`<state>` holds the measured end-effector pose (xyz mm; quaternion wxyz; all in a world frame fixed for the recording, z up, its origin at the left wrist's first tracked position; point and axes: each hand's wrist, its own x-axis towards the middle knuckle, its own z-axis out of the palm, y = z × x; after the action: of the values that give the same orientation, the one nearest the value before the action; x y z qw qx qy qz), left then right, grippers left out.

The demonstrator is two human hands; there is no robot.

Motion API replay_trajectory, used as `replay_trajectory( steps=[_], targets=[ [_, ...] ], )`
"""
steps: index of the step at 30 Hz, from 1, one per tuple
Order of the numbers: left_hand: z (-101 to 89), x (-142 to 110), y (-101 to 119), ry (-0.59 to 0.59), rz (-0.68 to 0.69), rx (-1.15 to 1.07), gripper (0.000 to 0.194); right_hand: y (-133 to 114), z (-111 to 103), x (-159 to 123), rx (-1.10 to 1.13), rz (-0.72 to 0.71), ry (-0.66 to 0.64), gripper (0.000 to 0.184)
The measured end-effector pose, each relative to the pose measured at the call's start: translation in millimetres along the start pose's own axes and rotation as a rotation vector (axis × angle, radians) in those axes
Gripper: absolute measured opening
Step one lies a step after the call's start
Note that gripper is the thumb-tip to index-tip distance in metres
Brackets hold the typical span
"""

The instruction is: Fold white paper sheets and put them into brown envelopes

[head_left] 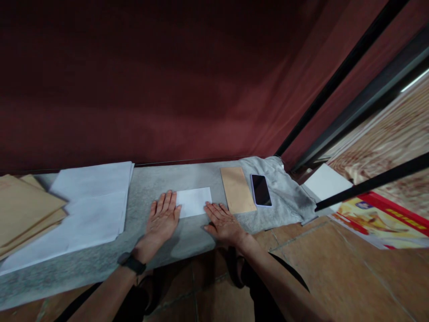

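Observation:
A small white paper (193, 202), perhaps folded, lies flat on the grey cloth cover (140, 201). My left hand (163, 218) rests on its left end, fingers stretched out and palm down. On the paper's right end lie the fingertips of my right hand (223, 222), also flat and spread out. Just right of that hand is a brown envelope (237, 190), with a dark-screened phone (261, 190) beside it. Neither hand grips anything.
To the left lies a stack of large white sheets (97, 201), partly under several brown envelopes (27, 205). A dark red wall (150, 89) rises behind. Black bars (335, 89) stand at the right, near a colourful printed box (385, 219) on the tiled floor (321, 268).

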<state>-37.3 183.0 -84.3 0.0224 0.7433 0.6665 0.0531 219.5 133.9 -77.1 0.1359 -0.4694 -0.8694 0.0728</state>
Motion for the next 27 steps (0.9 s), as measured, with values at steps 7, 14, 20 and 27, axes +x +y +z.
replay_trajectory(
  steps=[7, 14, 20, 27],
  targets=[
    [-1.0, -5.5, 7.7, 0.183, 0.135, -0.065, 0.066, -0.1, -0.8, 0.9, 0.013, 0.002, 0.027, 0.061],
    [5.5, -33.0, 37.3, 0.072, 0.517, -0.122, 0.064, 1.1, -9.0, 9.6, 0.040, 0.042, -0.014, 0.051],
    [1.7, -37.7, 41.7, 0.073, 0.529, -0.142, 0.066, -5.0, -16.9, 20.3, 0.085, 0.043, -0.026, 0.052],
    [4.7, -45.4, 50.2, 0.056, 0.539, -0.118, 0.072, -15.3, -5.0, 30.0, 0.082, 0.047, -0.066, 0.059]
  ],
)
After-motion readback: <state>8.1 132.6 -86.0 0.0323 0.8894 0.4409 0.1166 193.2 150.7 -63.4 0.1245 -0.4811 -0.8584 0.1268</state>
